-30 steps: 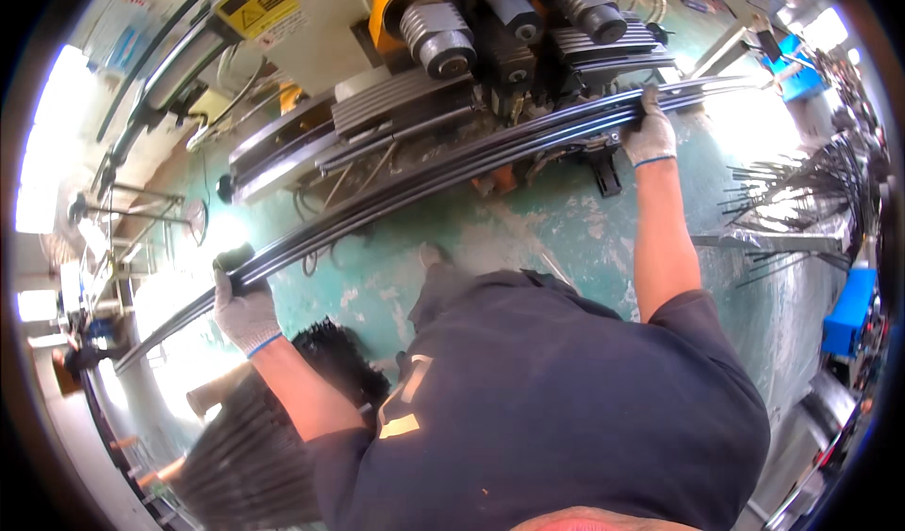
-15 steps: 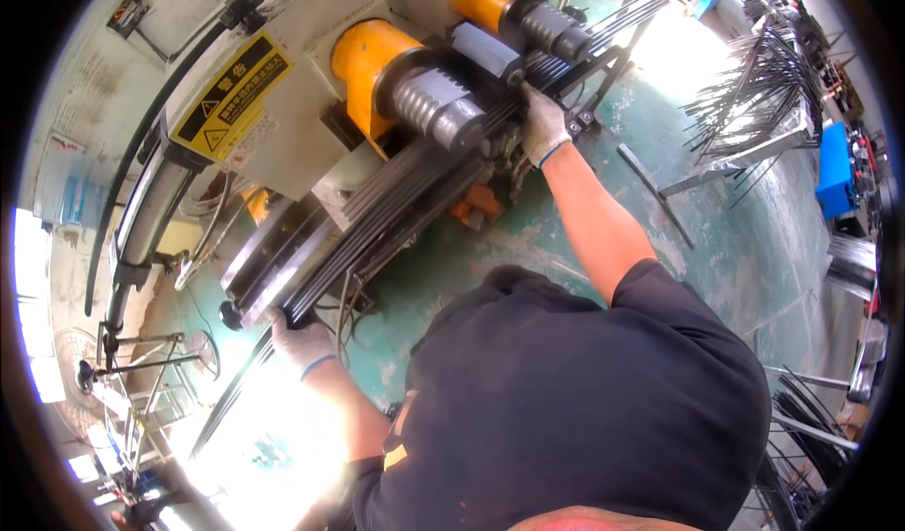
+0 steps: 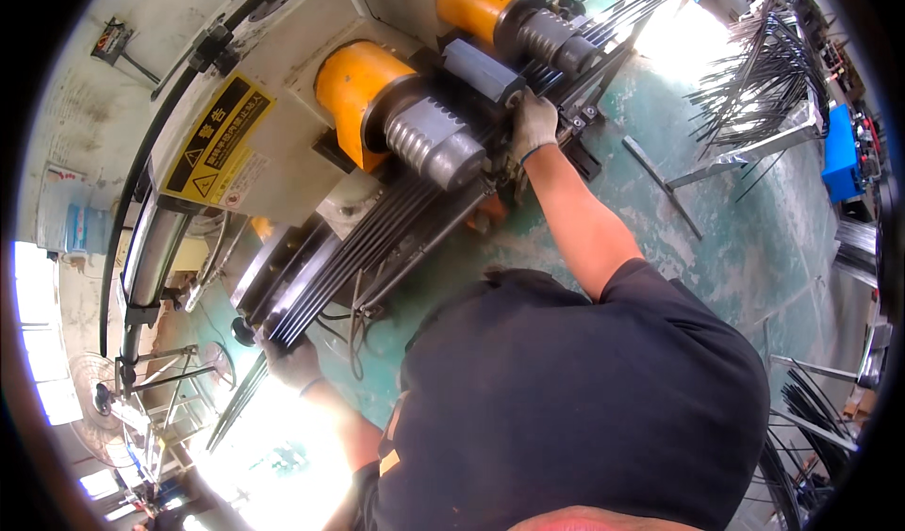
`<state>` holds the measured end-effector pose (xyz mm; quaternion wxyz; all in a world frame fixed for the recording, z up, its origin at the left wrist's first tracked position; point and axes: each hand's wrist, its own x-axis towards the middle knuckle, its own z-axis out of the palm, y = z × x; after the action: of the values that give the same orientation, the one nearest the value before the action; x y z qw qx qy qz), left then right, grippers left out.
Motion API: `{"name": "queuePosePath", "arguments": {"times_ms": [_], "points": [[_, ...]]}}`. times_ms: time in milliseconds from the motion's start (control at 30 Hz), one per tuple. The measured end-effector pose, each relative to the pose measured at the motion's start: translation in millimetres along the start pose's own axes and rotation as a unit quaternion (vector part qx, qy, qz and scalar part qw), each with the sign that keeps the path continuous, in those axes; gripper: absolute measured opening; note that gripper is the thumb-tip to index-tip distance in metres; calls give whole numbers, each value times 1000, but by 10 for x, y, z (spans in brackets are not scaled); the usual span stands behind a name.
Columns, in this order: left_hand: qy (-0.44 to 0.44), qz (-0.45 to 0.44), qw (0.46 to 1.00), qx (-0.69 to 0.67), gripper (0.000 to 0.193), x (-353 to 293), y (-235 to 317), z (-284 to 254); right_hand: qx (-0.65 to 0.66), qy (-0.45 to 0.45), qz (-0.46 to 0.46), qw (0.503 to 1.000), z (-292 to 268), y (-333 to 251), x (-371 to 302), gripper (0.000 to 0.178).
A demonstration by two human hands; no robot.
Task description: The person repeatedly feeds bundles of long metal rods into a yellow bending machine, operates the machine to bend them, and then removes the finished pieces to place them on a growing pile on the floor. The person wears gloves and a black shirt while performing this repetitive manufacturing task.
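A row of long, thin dark metal rods (image 3: 363,231) runs diagonally through a machine, from lower left to upper right. My left hand (image 3: 295,362), in a pale work glove, closes on the rods near their lower-left stretch, with its fingers partly hidden beneath them. Farther up, my right hand (image 3: 534,126), also gloved, grips the rods beside a grey block (image 3: 483,69); some of its fingers are hidden. Two ridged metal cylinders, a near one (image 3: 434,145) and a far one (image 3: 556,41), jut from orange housings above the rods.
The machine's pale body carries a yellow warning label (image 3: 217,140). A black hose (image 3: 141,163) curves along its left. At the right, a metal stand holds a pile of dark rods (image 3: 759,79), with a blue box (image 3: 839,154) nearby. A fan (image 3: 99,399) stands at lower left.
The rods near my left hand now lie more evenly side by side. My left hand has shifted slightly downward along with the view; my right hand stays near the grey block.
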<state>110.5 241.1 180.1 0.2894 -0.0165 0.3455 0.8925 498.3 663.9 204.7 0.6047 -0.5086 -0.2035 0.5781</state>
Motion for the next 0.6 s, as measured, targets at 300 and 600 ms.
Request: {"name": "queuePosePath", "arguments": {"times_ms": [300, 600], "points": [[-13, -35, 999, 1, 37, -201, -597, 551, -62, -20, -4, 998, -118, 96, 109, 54], [69, 46, 997, -7, 39, -285, -361, 528, -302, -148, -171, 926, -1049, 288, 240, 33]]}}
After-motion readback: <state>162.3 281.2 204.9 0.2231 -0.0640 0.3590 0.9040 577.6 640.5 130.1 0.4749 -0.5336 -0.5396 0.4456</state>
